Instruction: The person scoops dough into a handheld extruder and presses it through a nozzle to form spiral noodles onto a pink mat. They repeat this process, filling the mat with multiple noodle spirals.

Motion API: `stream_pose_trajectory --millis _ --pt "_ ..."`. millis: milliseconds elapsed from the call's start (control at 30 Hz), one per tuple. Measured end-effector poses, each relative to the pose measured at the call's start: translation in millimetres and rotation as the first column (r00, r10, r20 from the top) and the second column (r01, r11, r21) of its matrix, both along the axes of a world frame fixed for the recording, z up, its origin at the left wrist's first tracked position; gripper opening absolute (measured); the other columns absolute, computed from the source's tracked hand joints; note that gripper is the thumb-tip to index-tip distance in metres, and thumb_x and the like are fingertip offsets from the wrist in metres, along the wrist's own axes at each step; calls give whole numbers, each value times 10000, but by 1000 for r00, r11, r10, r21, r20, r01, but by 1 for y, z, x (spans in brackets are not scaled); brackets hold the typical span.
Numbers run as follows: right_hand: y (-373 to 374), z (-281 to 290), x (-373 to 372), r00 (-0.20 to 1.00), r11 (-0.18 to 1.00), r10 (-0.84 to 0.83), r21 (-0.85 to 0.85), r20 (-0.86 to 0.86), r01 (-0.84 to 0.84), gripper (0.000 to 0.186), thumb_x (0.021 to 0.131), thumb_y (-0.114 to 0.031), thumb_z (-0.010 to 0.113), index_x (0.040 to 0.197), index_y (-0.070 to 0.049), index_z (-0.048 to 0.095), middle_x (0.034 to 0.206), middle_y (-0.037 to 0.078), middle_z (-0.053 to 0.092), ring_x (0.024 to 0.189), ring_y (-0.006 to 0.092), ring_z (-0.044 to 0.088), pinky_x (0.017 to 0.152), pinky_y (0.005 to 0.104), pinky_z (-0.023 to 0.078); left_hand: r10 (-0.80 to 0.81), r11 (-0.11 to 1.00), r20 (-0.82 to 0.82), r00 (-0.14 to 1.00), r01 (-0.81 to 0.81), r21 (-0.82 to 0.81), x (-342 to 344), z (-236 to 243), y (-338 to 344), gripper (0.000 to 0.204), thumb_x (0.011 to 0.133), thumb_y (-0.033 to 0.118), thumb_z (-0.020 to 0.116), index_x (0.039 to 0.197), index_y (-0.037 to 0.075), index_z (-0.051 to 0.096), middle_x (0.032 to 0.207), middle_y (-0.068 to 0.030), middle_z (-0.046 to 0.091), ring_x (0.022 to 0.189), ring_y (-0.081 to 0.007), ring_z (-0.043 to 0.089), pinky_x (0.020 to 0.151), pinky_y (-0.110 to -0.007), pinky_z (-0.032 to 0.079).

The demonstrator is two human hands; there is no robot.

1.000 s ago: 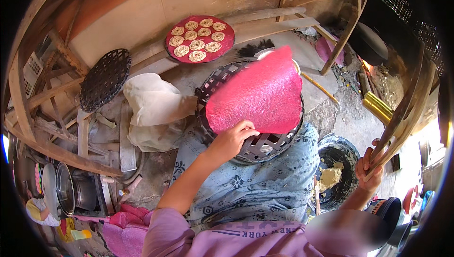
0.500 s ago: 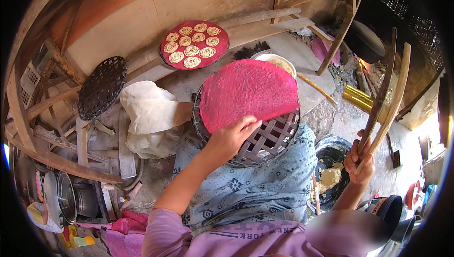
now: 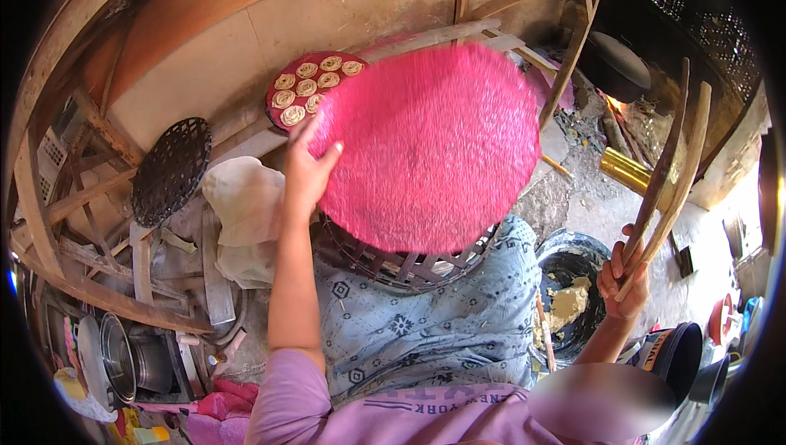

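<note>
My left hand (image 3: 308, 168) is closed on the left edge of a round pink cloth (image 3: 430, 146), thumb against its face. The cloth is lifted, slightly blurred, over a dark woven basket (image 3: 416, 269) on my lap and hides most of it. At the right, my right hand (image 3: 624, 280) grips the lower ends of two long curved wooden sticks (image 3: 678, 167), held upright. Beside my right knee stands a dark basin (image 3: 569, 252) with a lump of pale dough (image 3: 568, 304) in it.
Several coiled dough rounds lie on a red-covered tray (image 3: 278, 115) behind the cloth. A woven black tray (image 3: 172, 171) leans at the left beside pale cloth (image 3: 246, 207). Far right are a pan (image 3: 618, 64) over a fire and a gold cylinder (image 3: 625, 171). A wooden post (image 3: 569, 56) slants nearby.
My left hand has moved up and left, raising the pink cloth off the basket and spreading it out. My right hand still holds the two sticks in nearly the same place.
</note>
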State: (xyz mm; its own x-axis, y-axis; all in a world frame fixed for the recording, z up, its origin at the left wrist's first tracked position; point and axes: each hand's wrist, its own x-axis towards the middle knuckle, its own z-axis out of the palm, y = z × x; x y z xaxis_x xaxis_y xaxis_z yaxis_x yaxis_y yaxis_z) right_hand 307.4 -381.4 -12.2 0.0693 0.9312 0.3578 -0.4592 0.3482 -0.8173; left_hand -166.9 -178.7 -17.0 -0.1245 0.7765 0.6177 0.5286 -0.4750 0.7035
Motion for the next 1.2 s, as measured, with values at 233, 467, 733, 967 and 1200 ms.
stream_pose_trajectory --millis 233,467,733,967,1200 --pt "-2 0 1 1000 1000 -16 -19 9 16 780 904 -451 653 1392 16 262 745 15 456 454 61 426 378 217 353 23 990 -240 970 -55 -126 0 -65 -2 639 739 32 750 1342 38 538 1280 -167 521 1191 -325 528 1037 -368 422" --pt "1 0 -16 997 998 -1 -68 75 6 813 856 -454 703 1371 35 308 704 21 470 423 72 422 374 225 361 -18 966 -334 942 -69 -248 6 -68 -17 641 739 64 759 1339 50 534 1321 -161 491 1183 -336 529 1024 -386 440" --pt "34 8 -71 886 889 400 -333 235 -314 929 804 -709 610 1300 55 429 689 41 515 449 101 442 392 246 373 -230 969 272 935 246 -28 30 32 -34 878 797 369 793 1490 99 328 1483 -167 378 1276 -352 489 1046 -463 420" --pt "123 33 -149 403 422 899 -596 175 -683 639 966 -600 424 1132 3 556 755 83 592 524 125 546 441 264 448 -619 258 720 -313 785 563 33 93 -8 694 880 786 331 909 137 576 841 -50 614 808 -240 631 831 -460 513" --pt "198 64 -232 179 628 778 -753 602 -198 776 928 -751 253 926 -66 617 698 55 587 508 130 537 440 280 439 -414 718 862 -294 477 508 -28 14 52 603 901 741 360 728 171 452 618 42 427 589 -144 439 672 -349 401"
